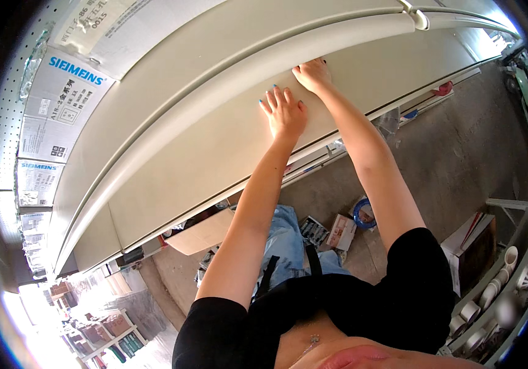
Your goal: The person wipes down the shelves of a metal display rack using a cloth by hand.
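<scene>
My left hand (285,113) lies palm down on a cream shelf board (190,161), fingers spread, with nothing held. To its right, my right hand (313,74) rests on the same board with its fingers curled; its fingertips are partly hidden beside a thick white tube (254,74). Whether it holds something small cannot be told. The tube runs along the shelf in a long curve, and a plastic clip (418,17) sits on it at the upper right.
Cardboard boxes (65,110) stand at the upper left. Below the shelf, a brown carton (201,230), small boxes (341,230) and a blue coil (364,213) lie near the floor. A rack of white pipe fittings (494,288) stands at the lower right.
</scene>
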Demonstrator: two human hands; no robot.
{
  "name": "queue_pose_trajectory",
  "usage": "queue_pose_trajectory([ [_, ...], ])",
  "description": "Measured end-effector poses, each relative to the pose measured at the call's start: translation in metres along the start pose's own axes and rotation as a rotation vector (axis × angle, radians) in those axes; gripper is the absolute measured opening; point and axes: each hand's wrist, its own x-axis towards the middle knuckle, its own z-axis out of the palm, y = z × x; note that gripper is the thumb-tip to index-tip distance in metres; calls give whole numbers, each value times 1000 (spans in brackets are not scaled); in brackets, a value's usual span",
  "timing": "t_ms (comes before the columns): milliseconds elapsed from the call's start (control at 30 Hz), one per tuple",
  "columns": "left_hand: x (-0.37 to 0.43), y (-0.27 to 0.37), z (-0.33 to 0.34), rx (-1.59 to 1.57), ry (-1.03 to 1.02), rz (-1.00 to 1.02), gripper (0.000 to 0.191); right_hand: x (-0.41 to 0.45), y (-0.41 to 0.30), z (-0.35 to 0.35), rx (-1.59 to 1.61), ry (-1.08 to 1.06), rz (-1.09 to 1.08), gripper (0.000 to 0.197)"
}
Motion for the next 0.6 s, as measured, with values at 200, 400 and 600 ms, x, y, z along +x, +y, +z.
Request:
queue_pose_trajectory([
  [200,-1,3,13,-163,200,-61,37,7,-50,14,37,-60,-15,47],
  [400,0,-26,14,-602,486,-111,14,4,-69,5,169,-357,-286,45],
  [600,-3,-48,-3,-904,531,-437,12,-44,-65,-2,251,-273,-466,38],
])
